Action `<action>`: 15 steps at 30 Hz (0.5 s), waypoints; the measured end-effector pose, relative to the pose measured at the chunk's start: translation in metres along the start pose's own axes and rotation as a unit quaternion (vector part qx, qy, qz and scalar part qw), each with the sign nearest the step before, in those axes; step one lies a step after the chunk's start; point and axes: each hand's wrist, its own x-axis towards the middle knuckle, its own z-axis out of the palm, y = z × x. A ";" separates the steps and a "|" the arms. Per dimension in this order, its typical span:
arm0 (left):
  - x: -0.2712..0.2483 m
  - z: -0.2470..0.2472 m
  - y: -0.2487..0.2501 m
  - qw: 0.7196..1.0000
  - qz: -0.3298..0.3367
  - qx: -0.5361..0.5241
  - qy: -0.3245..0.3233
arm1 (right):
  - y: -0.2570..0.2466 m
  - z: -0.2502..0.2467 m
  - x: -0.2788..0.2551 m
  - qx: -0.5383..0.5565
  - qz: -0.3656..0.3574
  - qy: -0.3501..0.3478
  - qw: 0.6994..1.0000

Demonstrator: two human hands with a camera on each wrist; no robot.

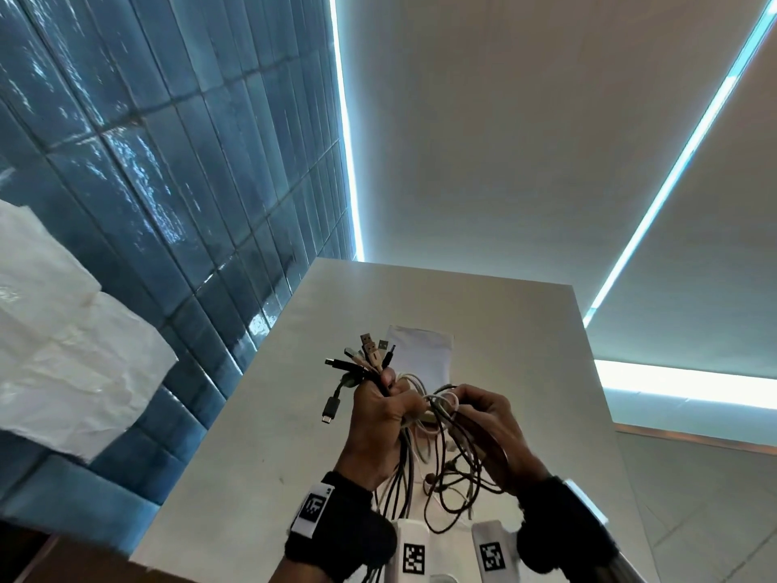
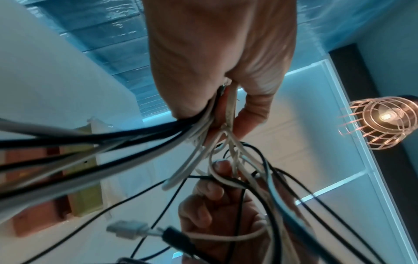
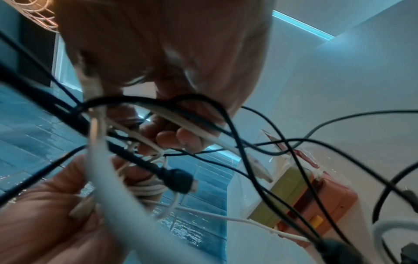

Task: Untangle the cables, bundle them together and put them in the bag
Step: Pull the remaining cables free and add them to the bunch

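My left hand (image 1: 380, 408) grips a bunch of black, white and beige cables (image 1: 414, 452) raised in front of me, with their USB plugs (image 1: 370, 353) fanning out above the fist. My right hand (image 1: 483, 418) pinches thin dark and white strands of the tangle beside it. Loose loops hang down between both wrists. In the left wrist view the left hand (image 2: 226, 89) clamps the cables (image 2: 196, 135) while right-hand fingers (image 2: 220, 178) hook a white strand. In the right wrist view the right hand (image 3: 181, 125) holds a white cable (image 3: 203, 134). A white flat bag (image 1: 420, 351) lies on the table behind the plugs.
A pale grey table (image 1: 273, 435) stretches ahead beside a blue tiled wall (image 1: 168, 162). White crumpled paper (image 1: 63, 351) hangs at the left. An orange and green box (image 3: 305, 196) sits by the table's edge. A wire cage lamp (image 2: 389, 121) glows at the side.
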 end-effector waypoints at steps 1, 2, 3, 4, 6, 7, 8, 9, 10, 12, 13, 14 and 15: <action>0.000 -0.001 0.001 1.000 -0.006 -0.010 -0.001 | 0.001 0.000 0.001 0.006 0.006 0.011 1.000; 0.000 -0.001 0.002 1.000 -0.014 -0.025 -0.005 | 0.000 0.002 0.001 0.015 0.010 0.018 1.000; 0.000 -0.001 0.003 0.999 -0.023 -0.043 -0.011 | 0.000 0.003 0.001 0.026 0.011 0.021 0.999; 0.000 -0.001 0.004 0.997 -0.033 -0.065 -0.019 | -0.001 0.005 0.000 0.035 0.014 0.022 0.999; -0.001 -0.002 0.008 0.993 -0.057 -0.094 -0.035 | -0.002 0.007 -0.001 0.049 0.014 0.025 0.998; -0.001 -0.003 0.010 0.991 -0.072 -0.101 -0.044 | -0.002 0.006 -0.002 0.056 0.012 0.024 0.998; -0.002 -0.004 0.012 0.989 -0.090 -0.104 -0.056 | -0.002 0.006 -0.002 0.066 0.011 0.022 0.998; -0.002 -0.005 0.015 0.985 -0.109 -0.109 -0.073 | -0.002 0.006 -0.002 0.075 0.009 0.023 0.997; -0.003 -0.007 0.018 0.980 -0.128 -0.118 -0.092 | -0.002 0.005 -0.002 0.088 0.008 0.027 0.996; -0.005 -0.006 0.025 0.967 -0.166 -0.157 -0.114 | -0.001 0.004 -0.001 0.111 0.003 0.033 0.993; -0.006 -0.005 0.026 0.962 -0.176 -0.176 -0.109 | 0.000 0.003 -0.001 0.115 0.000 0.032 0.993; -0.007 -0.005 0.025 0.960 -0.178 -0.190 -0.101 | 0.001 0.002 0.000 0.113 0.000 0.031 0.993; -0.007 -0.004 0.025 0.959 -0.176 -0.199 -0.095 | 0.003 0.000 0.001 0.106 0.001 0.032 0.994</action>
